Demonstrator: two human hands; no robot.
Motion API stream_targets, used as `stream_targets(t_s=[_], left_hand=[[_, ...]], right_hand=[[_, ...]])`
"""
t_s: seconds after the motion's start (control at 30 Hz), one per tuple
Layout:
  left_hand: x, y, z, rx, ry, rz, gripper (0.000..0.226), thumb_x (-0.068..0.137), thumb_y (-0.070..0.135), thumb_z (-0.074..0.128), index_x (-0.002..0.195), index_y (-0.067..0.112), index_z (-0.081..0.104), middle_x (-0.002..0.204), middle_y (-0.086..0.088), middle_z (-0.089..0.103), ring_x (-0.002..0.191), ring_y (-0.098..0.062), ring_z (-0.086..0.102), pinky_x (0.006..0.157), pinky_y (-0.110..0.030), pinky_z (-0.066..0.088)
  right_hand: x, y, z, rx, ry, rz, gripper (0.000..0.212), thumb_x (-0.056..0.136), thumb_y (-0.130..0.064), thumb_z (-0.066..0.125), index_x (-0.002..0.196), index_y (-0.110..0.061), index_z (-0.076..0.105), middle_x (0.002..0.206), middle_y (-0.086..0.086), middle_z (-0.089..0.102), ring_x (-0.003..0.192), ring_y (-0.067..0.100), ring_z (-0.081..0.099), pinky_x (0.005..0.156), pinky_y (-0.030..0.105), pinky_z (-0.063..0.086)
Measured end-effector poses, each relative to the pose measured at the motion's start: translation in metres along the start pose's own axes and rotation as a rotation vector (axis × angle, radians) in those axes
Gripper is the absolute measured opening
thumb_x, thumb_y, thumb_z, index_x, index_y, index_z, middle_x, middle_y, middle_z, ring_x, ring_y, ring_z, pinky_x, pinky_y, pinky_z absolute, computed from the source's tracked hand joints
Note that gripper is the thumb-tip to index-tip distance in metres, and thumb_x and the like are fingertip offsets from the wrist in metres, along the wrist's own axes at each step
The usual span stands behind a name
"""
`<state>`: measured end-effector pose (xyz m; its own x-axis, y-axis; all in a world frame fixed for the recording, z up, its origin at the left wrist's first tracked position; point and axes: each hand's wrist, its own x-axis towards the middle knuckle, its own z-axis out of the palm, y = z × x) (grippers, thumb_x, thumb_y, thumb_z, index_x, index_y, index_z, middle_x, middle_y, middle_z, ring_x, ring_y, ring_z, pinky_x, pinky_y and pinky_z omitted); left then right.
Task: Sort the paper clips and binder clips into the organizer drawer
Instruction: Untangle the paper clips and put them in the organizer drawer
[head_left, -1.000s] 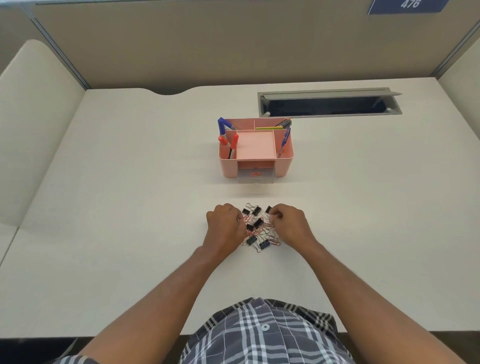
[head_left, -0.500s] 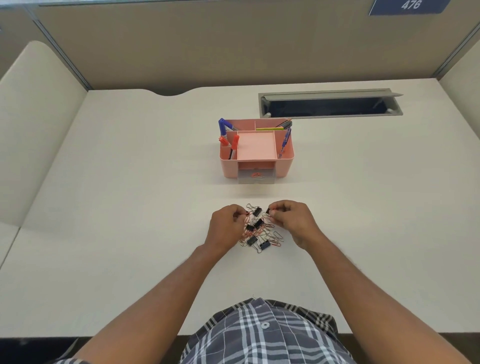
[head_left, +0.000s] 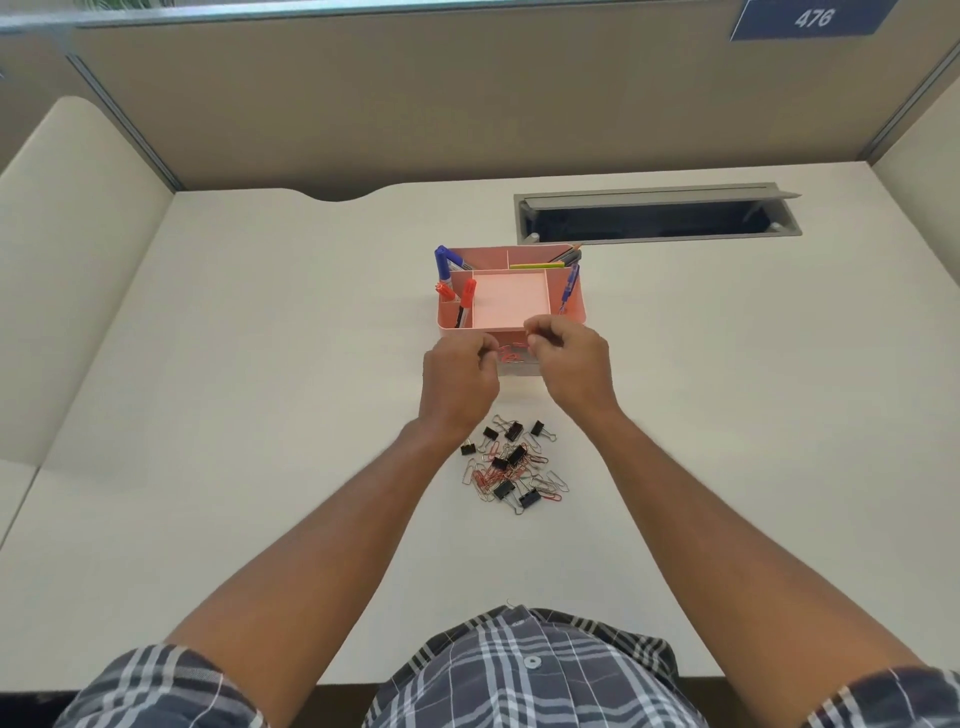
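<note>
Head view: hands (head_left: 514, 371) hiding drawer front.

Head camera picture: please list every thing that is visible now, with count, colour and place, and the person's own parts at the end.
Desk: one, cream, fills the view.
Organizer: one, pink, desk centre.
Drawer: one, clear, at the organizer's front, between the hands.
Markers: about three, red and blue, organizer's left compartments.
Pens and pencils: several, count unclear, right and back compartments.
Pile of clips: black binder clips mixed with red and silver paper clips, near the person.
Cable slot: one, grey, back right.
Sign: one, blue, reads 476.
Shirt: plaid, bottom edge.
Left hand: pinching red paper clips at the drawer.
Right hand: closed, at the drawer.
</note>
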<state>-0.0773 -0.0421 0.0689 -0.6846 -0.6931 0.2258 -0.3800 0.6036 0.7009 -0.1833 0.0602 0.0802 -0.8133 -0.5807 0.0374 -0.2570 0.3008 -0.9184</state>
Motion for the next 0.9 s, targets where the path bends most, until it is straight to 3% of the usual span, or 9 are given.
stream_targets(t_s=[0.13,0.27,0.43,0.53,0.7,0.8,0.9], left_hand=[[0.007,0.001,0.003,0.064,-0.038,0.036,0.018,0.084,0.003,0.060,0.090,0.012,0.074,0.089,-0.005,0.072,0.084,-0.024,0.063,0.077,-0.042,0.054],[0.001,-0.009,0.003,0.064,-0.018,0.095,0.019,0.085,0.001,0.058,0.091,0.012,0.073,0.089,-0.003,0.070,0.085,-0.021,0.060,0.075,-0.038,0.051],[-0.029,-0.027,0.008,0.094,-0.025,0.103,0.013,0.086,0.006,0.061,0.091,0.014,0.069,0.086,-0.001,0.067,0.078,-0.021,0.055,0.072,-0.038,0.047],[-0.056,-0.039,0.013,0.174,-0.095,0.073,0.010,0.085,0.010,0.064,0.091,0.016,0.070,0.086,0.000,0.066,0.081,-0.023,0.057,0.075,-0.042,0.047],[-0.081,-0.047,0.019,0.406,-0.282,-0.037,0.015,0.086,0.023,0.060,0.097,0.020,0.070,0.097,-0.002,0.066,0.094,-0.027,0.056,0.081,-0.040,0.042],[-0.085,-0.050,0.022,0.475,-0.303,-0.054,0.016,0.082,0.025,0.061,0.094,0.018,0.070,0.093,-0.002,0.064,0.093,-0.029,0.055,0.077,-0.038,0.039],[-0.086,-0.051,0.025,0.498,-0.321,-0.045,0.019,0.082,0.030,0.062,0.095,0.017,0.070,0.093,-0.002,0.063,0.094,-0.029,0.054,0.077,-0.038,0.037]], right_hand=[[0.006,-0.001,0.006,-0.113,-0.052,-0.024,0.024,0.090,-0.002,0.056,0.105,-0.008,0.073,0.097,0.002,0.071,0.090,0.012,0.063,0.088,0.028,0.053],[0.001,-0.001,0.001,-0.128,-0.065,-0.034,0.025,0.091,-0.004,0.057,0.109,-0.010,0.073,0.099,0.003,0.074,0.093,0.014,0.066,0.089,0.029,0.053],[-0.014,0.003,-0.012,-0.097,-0.030,-0.067,0.019,0.090,-0.007,0.059,0.098,-0.015,0.074,0.086,-0.006,0.071,0.082,0.011,0.066,0.077,0.024,0.053],[-0.031,0.022,-0.015,-0.305,-0.174,0.048,0.016,0.091,-0.012,0.058,0.094,-0.017,0.074,0.083,-0.004,0.070,0.077,0.015,0.064,0.076,0.027,0.053],[-0.061,0.056,-0.005,-0.717,-0.402,0.146,0.020,0.090,-0.010,0.052,0.091,-0.011,0.071,0.092,0.009,0.072,0.086,0.029,0.064,0.071,0.030,0.047],[-0.070,0.068,0.003,-0.766,-0.438,0.109,0.016,0.091,-0.011,0.051,0.097,-0.009,0.066,0.095,0.011,0.061,0.089,0.033,0.061,0.066,0.030,0.038],[-0.074,0.072,0.008,-0.755,-0.456,0.049,0.012,0.091,-0.013,0.054,0.098,-0.007,0.061,0.097,0.011,0.052,0.088,0.032,0.057,0.068,0.032,0.038]])
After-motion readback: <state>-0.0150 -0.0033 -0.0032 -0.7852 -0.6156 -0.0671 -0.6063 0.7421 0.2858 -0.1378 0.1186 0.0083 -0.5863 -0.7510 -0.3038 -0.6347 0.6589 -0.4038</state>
